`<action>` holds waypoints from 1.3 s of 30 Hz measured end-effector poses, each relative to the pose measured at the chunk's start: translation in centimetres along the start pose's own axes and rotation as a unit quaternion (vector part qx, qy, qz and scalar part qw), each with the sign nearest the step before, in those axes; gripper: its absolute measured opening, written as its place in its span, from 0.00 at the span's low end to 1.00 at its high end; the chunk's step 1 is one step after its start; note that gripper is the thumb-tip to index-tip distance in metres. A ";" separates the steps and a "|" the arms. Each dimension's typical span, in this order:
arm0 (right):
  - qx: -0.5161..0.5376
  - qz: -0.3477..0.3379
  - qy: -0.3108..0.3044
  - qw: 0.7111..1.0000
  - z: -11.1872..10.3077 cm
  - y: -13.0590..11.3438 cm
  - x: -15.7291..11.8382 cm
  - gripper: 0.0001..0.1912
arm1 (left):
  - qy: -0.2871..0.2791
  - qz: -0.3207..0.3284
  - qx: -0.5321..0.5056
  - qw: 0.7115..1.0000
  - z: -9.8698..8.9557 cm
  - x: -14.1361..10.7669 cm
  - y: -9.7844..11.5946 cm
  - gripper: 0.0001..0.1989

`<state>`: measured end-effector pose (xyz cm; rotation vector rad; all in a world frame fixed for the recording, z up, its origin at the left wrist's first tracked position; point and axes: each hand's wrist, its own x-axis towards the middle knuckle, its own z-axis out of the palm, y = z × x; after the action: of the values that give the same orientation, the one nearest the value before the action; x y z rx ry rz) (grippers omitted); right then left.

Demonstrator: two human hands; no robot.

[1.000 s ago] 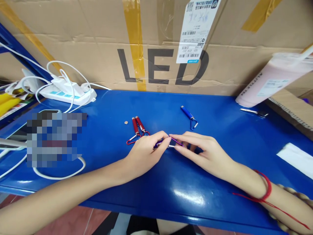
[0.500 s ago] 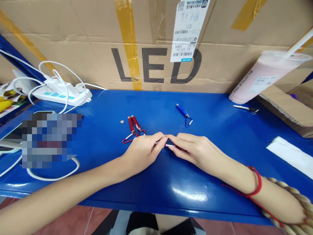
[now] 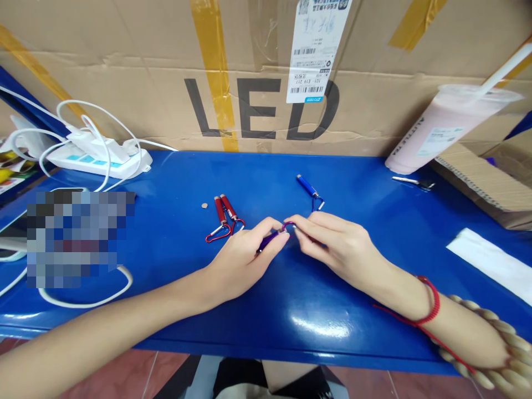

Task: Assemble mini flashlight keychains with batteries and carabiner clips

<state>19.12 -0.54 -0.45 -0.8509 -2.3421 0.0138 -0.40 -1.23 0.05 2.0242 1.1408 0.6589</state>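
Purple tube [image 3: 268, 241] lies across the left hand's [image 3: 239, 257] thumb-and-finger pinch, held firmly. Its curved clip [image 3: 287, 223] projects rightward into the right hand's [image 3: 338, 238] closed fingertips. Judged step: two-handed clip handling; next move calls for steady left support. Two red tubes [image 3: 228, 206] and blue tube [image 3: 306, 185] lie beyond.

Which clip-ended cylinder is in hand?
Slim purple cylinder with curved clip, in the left hand; the two red cylinders and blue cylinder lie on the blue table.
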 end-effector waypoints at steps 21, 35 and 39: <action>0.069 0.107 0.077 0.989 0.4 -0.7 0.4 0.14 | -0.101 -0.016 -0.103 0.989 0.3 0.0 0.5 0.10; -0.015 0.192 -0.032 0.981 1.0 1.3 0.0 0.17 | 0.026 0.030 -0.003 0.999 0.8 -0.3 0.0 0.11; 0.163 0.234 0.036 0.958 0.2 0.0 0.8 0.14 | 0.077 0.053 0.069 0.993 0.8 -0.3 -0.3 0.11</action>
<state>18.58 -0.02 -0.19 -1.1863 -1.9455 0.5432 -0.12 -1.66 -0.66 2.1934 1.2026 0.8224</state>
